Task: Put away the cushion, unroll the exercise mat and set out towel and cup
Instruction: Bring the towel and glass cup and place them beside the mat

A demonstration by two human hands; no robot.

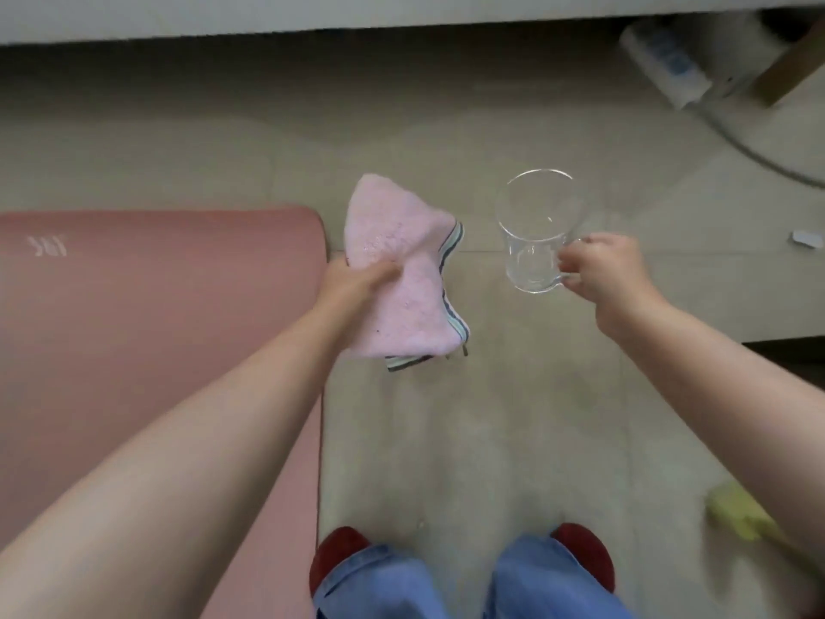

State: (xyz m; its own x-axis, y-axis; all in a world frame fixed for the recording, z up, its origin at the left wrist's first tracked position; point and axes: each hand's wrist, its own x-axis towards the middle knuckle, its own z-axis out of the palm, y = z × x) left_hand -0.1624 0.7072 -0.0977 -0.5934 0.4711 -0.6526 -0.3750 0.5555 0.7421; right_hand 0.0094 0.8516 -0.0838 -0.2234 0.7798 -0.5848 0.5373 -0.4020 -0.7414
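A pink exercise mat [147,332] lies unrolled flat on the floor at the left. My left hand [357,279] grips a pink towel [402,270] with a striped border, held in the air just right of the mat's corner. My right hand [602,270] holds a clear glass cup [533,234] by its handle, upright and empty, above the bare floor. No cushion is in view.
A white sofa or bed edge [312,15] runs along the top. A white power strip [669,60] with its cable lies at the top right beside a wooden leg. A yellow-green object [736,516] sits at the lower right. My red slippers [339,556] stand on the beige tile floor.
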